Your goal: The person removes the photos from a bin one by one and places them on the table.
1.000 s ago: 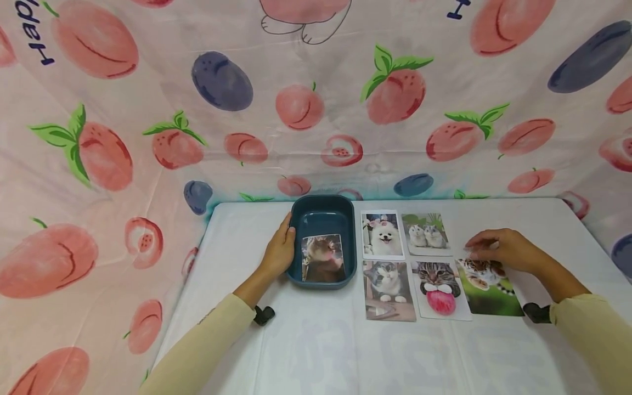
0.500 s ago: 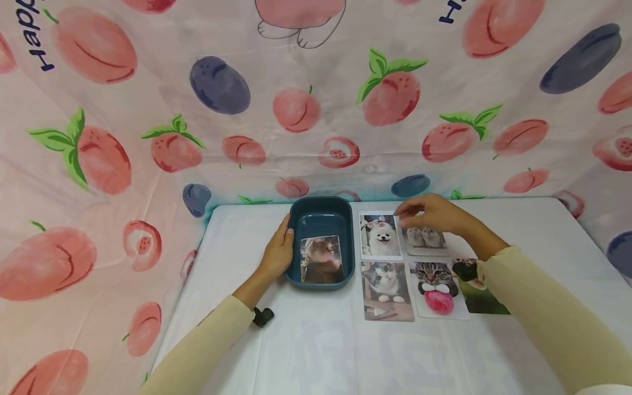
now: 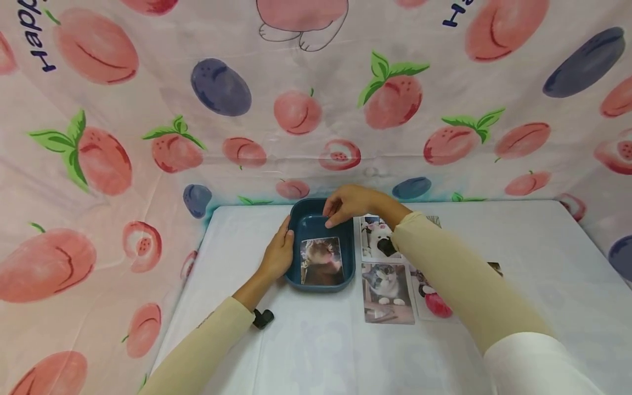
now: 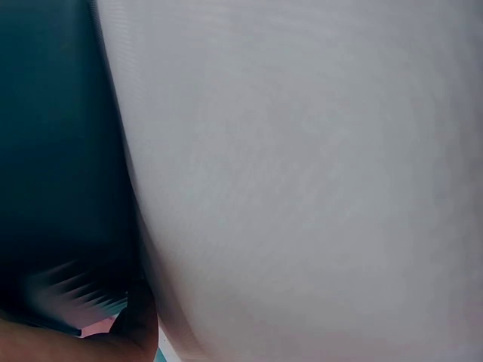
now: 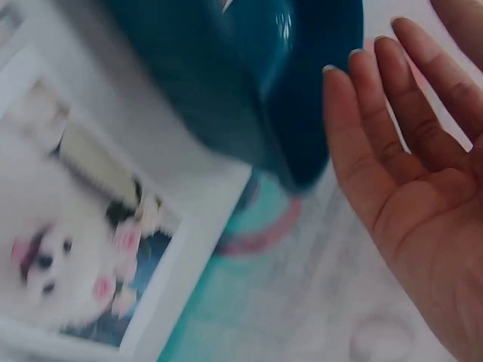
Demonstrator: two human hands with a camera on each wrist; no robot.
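Note:
My left hand holds the left side of a dark teal plastic box, its thumb by the rim. In the box lies a photo card of a brown furry animal, glare over part of it. My right hand hovers over the box's far right part, fingers loosely bent; the right wrist view shows them extended, holding nothing. Right of the box lie a white dog card, a grey-and-white cat card and a tabby card with a pink ball. The right sleeve mostly hides the hamster card and tiger cub card.
The white-covered table meets a fruit-printed cloth hanging behind it and at the left. A black wrist camera sits on the left wrist and another on the right, above the dog card.
My right hand has swept left from the tiger cub card, across the hamster and dog cards, to above the box. My left hand, the box and the cards have stayed in place.

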